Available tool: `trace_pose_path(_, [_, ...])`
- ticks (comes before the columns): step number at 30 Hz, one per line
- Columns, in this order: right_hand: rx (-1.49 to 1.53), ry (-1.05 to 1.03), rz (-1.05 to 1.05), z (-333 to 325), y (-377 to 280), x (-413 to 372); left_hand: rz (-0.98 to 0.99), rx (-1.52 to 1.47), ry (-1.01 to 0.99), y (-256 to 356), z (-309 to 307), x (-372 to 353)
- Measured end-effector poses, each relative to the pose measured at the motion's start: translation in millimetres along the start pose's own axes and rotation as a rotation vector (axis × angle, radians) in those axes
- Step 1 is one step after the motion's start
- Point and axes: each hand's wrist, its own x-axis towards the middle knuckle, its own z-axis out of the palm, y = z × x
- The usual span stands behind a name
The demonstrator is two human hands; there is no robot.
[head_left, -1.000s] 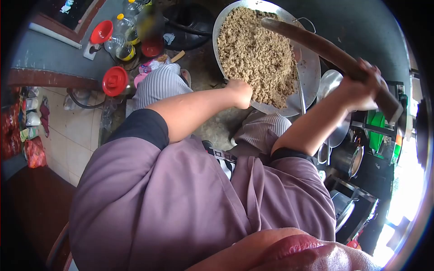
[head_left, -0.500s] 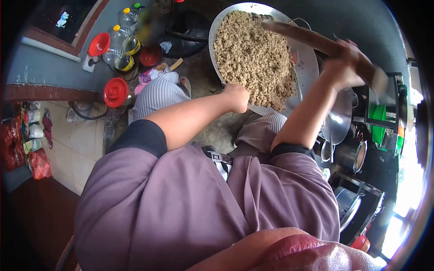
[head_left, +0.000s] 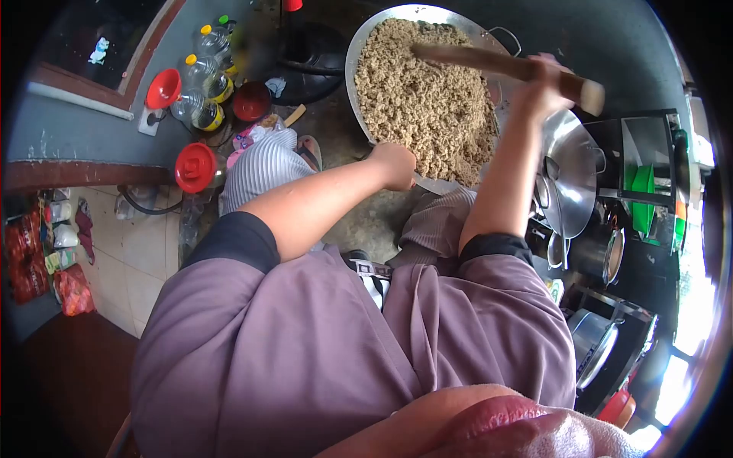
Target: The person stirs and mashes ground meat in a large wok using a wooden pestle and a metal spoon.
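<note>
In front of me is a wide metal wok with a loop handle, heaped with a crumbly, light-brown food mixture. My left hand is closed on the wok's near rim, its fingers partly hidden. At the right side of the wok, my right hand wraps around a long, thick wooden stick. The stick reaches leftward over the mixture, its far tip at the upper part of the heap and its blunt end past my hand.
Several plastic bottles, a red funnel and a red-lidded container stand to the left. A dark red bowl is near them. At right are another metal wok, pots and a rack with a green basket.
My right hand and the wooden stick have moved left and slightly up, with the stick's tip farther across the mixture. My left hand stays at the rim. The view has shifted slightly.
</note>
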Motion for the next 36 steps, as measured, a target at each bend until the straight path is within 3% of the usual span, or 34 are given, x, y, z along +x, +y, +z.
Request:
trace_pose_path(1, [0.139,0.021,0.022,-3.5,53.9,-16.6,-0.010,-0.002,-0.017,1.5,-1.2,-0.3])
trace_pose_path(2, [0.193,0.189,0.192,-7.5,59.8,-23.8,-0.022,-0.005,-0.027,3.1,-2.8,0.5])
trace_pose_path(3, [0.289,0.229,0.319,-9.9,40.9,-15.0,-0.037,-0.006,-0.033,2.6,-4.9,2.5])
trace_pose_path(5, [0.305,0.202,0.115,-17.3,28.0,7.3,-0.007,-0.004,-0.001,1.2,1.1,0.5])
trace_pose_path(9, [0.245,0.196,-0.108,-2.6,-61.8,40.0,0.044,-0.017,0.074,-4.0,7.9,1.4])
trace_pose_path(11, [0.255,0.194,-0.137,2.6,-32.7,35.1,0.048,-0.019,0.080,-3.3,5.9,-1.2])
trace_pose_path(13, [-0.056,0.093,-0.054,-12.1,37.7,20.6,0.010,0.026,0.001,3.6,-0.8,-2.5])
trace_pose_path(15, [0.059,0.211,0.077,-22.0,86.2,-0.1,-0.011,0.060,-0.028,3.1,-7.1,-0.8])
trace_pose_path(17, [0.284,0.241,0.061,-30.5,65.8,25.4,-0.006,0.067,-0.038,3.9,-4.6,-2.5])
trace_pose_path(19, [0.232,0.335,0.025,-24.4,12.9,42.6,0.013,0.048,0.014,0.5,-5.7,-1.9])
trace_pose_path(21, [0.208,0.282,-0.064,-19.4,-16.4,48.7,0.052,0.030,0.044,-1.6,0.6,-3.0])
trace_pose_path(23, [0.205,0.245,-0.132,-11.9,-4.5,42.6,0.028,0.029,0.016,0.1,0.8,-1.2])
trace_pose_path(25, [0.017,0.104,-0.100,-25.0,52.5,26.4,-0.003,0.029,-0.030,2.7,-4.0,-1.8])
trace_pose_path(27, [0.164,0.307,0.056,-31.4,84.2,8.4,-0.006,0.017,-0.022,2.2,-5.0,-0.2])
trace_pose_path(28, [0.280,0.257,0.110,-47.9,88.9,20.0,-0.009,0.011,-0.022,1.8,-4.0,0.1])
trace_pose_path(29, [0.324,0.358,0.051,-42.5,70.7,28.1,-0.001,0.014,-0.028,5.5,-0.5,-3.9])
trace_pose_path(32, [0.254,0.303,-0.046,-33.8,1.5,46.1,0.019,0.028,-0.002,3.4,-1.7,-5.6])
trace_pose_path(36, [0.070,0.167,-0.006,-25.2,9.9,36.9,0.010,0.042,-0.024,3.4,-4.2,-2.6])
